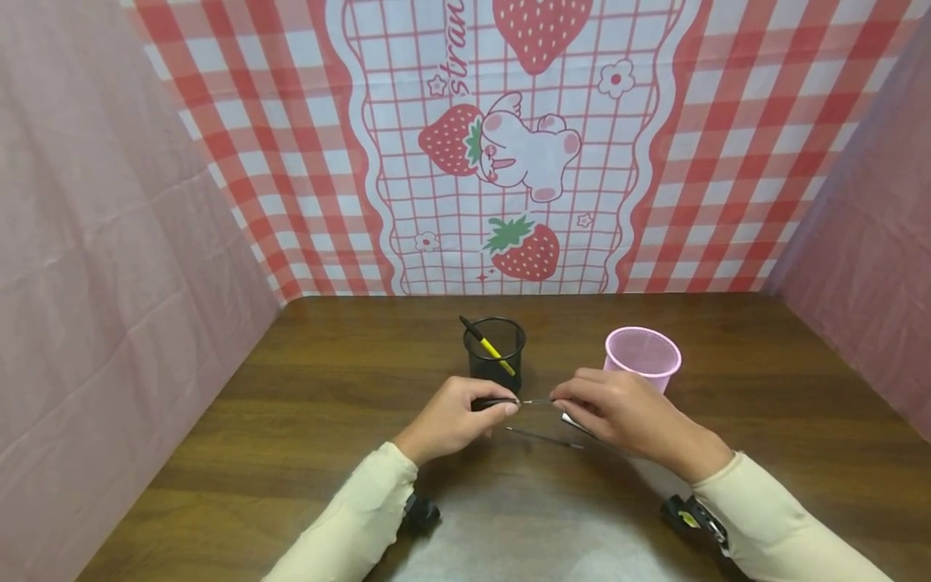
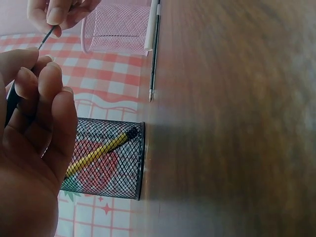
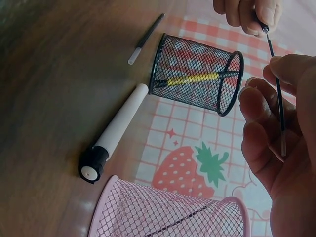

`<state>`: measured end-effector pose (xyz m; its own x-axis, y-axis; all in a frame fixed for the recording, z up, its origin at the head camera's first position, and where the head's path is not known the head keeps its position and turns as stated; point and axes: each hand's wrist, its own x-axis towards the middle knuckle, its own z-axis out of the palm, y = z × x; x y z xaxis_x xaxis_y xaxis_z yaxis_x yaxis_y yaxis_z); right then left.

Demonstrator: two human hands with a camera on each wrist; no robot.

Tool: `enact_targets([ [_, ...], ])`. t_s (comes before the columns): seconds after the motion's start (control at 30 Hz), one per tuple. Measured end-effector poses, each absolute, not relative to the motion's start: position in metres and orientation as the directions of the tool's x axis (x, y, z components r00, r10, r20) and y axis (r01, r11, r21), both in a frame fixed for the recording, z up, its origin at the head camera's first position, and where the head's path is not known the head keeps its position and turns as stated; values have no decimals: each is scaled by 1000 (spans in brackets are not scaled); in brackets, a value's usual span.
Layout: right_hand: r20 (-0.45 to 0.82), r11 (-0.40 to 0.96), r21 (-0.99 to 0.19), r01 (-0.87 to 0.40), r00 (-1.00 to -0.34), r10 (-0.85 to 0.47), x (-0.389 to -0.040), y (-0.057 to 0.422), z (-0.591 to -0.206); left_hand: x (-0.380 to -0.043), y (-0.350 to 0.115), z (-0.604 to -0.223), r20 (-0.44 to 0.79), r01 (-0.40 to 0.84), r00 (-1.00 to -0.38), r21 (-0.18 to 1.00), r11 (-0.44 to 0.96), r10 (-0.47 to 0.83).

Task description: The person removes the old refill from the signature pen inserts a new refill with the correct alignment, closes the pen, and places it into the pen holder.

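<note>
Thumb and fingers of my left hand (image 1: 444, 416) pinch a short black pen piece (image 1: 493, 402), its end pointing right. Facing it, my right hand (image 1: 625, 414) pinches a thin ink refill (image 3: 280, 101) between thumb and fingers. The refill's metal tip is right at the end of the black piece in the right wrist view. A second refill (image 1: 545, 438) lies on the table below the hands. Partly hidden under my right hand in the head view, a white pen barrel (image 3: 121, 118) with a black end rests on the table.
Just behind my left hand stands a black mesh cup (image 1: 476, 373) with a yellow-and-black pen (image 1: 497, 353) in it. A pink mesh cup (image 1: 617, 365) stands behind my right hand, a thin dark stick (image 3: 180, 218) showing through its mesh. A checked cloth (image 1: 305, 153) hangs behind the table.
</note>
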<state>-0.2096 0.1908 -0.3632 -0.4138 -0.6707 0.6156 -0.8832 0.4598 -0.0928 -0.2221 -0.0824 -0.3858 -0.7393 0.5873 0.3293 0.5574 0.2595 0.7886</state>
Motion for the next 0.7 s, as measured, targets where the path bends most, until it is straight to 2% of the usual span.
enact_targets([
  [0.7,620,444,-108,-890,-409,-670,-208,188,-366,-220,-83,-386,296,531,-752,802,274,589],
])
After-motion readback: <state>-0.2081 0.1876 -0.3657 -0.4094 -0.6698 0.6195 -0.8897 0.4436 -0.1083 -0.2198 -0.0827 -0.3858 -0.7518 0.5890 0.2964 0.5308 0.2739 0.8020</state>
